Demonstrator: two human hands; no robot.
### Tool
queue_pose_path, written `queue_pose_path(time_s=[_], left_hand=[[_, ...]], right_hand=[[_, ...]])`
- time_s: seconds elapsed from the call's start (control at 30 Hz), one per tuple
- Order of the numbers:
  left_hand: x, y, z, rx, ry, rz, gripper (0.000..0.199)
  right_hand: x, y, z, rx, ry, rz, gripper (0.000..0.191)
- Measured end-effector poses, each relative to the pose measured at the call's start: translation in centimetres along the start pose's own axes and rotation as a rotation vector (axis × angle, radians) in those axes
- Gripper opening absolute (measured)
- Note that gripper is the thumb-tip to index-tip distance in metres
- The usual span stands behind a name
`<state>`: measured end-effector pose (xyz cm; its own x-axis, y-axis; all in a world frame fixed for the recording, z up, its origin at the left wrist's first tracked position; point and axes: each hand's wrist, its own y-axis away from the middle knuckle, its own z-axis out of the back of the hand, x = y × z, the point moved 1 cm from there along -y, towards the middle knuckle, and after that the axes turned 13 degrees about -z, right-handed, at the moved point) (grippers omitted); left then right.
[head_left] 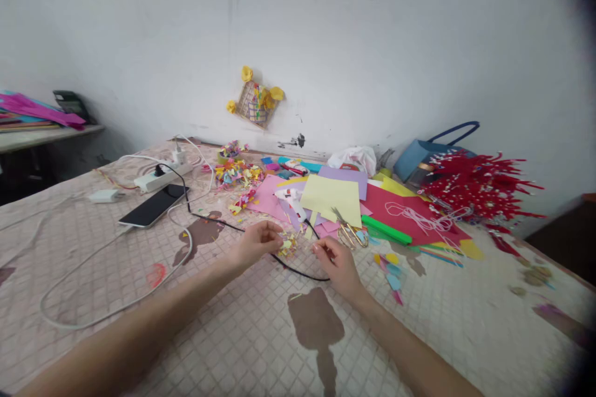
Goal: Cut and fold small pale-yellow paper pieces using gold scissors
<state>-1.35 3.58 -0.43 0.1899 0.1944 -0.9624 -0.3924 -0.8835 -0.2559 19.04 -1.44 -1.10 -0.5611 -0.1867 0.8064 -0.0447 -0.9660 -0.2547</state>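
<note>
Yellow paper scraps (288, 244) (tiny) btwn hands (257, 244) (341, 267), nearer L.

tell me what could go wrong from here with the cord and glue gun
The black cord loops beneath both hands, left and right, so a wrist could snag it and tug the glue gun.

The glue gun lies among paper sheets; if it is hot, it might scorch or drip on them.

The gold-handled scissors lie just beyond the right hand, so a careless reach could meet the blades.
</note>
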Motion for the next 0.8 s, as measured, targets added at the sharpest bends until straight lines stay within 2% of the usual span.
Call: queue_pose_path(time_s=[0.2, 0.5, 0.8], left_hand=[[0.3, -0.4, 0.8, -0.046, -0.011, -0.001, 0.039], [0.5, -0.4, 0.8, -0.010, -0.052, -0.071, 0.033], [0.9, -0.5, 1.4, -0.021, -0.113, -0.043, 0.029]], right_hand=[[-0.7, -0.1, 0.2, -0.026, 0.004, -0.012, 0.020], [-0.1, 0.2, 0.1, 0.013, 0.003, -0.007, 0.020], [0.4, 0.7, 0.1, 0.045, -0.042, -0.063, 0.020]])
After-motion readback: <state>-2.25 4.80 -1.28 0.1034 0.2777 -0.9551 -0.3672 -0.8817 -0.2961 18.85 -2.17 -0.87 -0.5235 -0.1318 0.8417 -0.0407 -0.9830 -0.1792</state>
